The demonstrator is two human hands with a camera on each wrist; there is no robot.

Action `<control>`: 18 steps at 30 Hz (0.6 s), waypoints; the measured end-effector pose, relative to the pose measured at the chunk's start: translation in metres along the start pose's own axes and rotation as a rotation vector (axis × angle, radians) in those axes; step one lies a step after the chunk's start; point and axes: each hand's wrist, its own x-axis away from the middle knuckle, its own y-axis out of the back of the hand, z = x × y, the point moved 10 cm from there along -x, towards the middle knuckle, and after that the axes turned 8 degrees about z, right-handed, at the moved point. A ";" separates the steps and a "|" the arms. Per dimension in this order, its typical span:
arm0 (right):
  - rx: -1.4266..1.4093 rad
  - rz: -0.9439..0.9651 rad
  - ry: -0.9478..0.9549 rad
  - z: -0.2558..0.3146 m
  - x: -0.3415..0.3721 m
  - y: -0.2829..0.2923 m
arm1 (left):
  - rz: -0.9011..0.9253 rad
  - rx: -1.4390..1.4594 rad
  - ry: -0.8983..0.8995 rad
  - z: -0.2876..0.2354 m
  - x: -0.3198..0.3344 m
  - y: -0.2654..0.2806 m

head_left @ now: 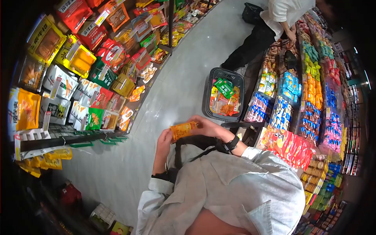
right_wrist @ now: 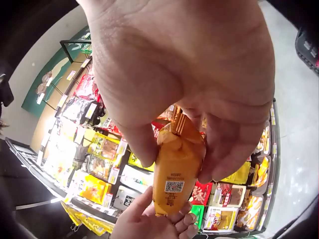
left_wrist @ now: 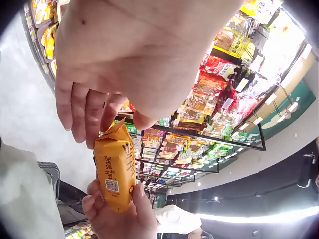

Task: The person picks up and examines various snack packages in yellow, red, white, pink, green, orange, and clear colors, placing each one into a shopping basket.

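Note:
Between both hands is a small orange-yellow snack packet (head_left: 181, 131), with a crimped end and a printed square code on its side. My left hand (head_left: 165, 138) holds one end, its thumb and fingertips at the wrapper. My right hand (head_left: 204, 127) grips the other end; in the left wrist view the right thumb and fingers (left_wrist: 142, 201) lie along both sides of the packet (left_wrist: 114, 172). Seen from the right wrist, the left hand (right_wrist: 154, 221) supports the packet's lower end. The packet is held in front of the torso, above the floor.
A dark basket (head_left: 206, 100) holding several colourful snack bags stands on the floor ahead. Hanging snack bags fill the rack (head_left: 135, 113) on the left. Bins of wrapped sweets (head_left: 290, 88) line the right. Another person (head_left: 274, 23) leans over the far bins, near a second basket (head_left: 252, 13).

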 end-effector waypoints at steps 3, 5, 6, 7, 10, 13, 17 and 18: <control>0.091 -0.021 0.011 -0.003 -0.002 -0.002 | 0.043 -0.050 0.034 -0.002 -0.003 -0.001; 0.013 0.021 0.016 -0.001 -0.005 -0.012 | 0.045 -0.059 0.046 -0.003 0.001 0.001; 0.046 0.056 -0.009 -0.002 -0.008 -0.016 | 0.036 -0.052 0.045 -0.002 0.003 0.004; 0.082 0.091 -0.030 -0.004 -0.013 -0.019 | 0.025 -0.047 0.040 -0.004 0.003 0.008; 0.246 0.157 0.002 0.012 -0.026 -0.024 | -0.040 -0.069 0.035 -0.009 0.010 0.020; 0.242 0.283 -0.026 0.022 -0.038 -0.031 | -0.133 -0.035 -0.033 -0.007 0.012 0.031; 0.400 0.404 -0.009 0.043 -0.052 -0.028 | -0.213 0.019 -0.117 -0.019 0.020 0.026; 0.395 0.448 0.010 0.038 -0.056 -0.024 | -0.243 -0.004 -0.127 -0.021 0.020 0.022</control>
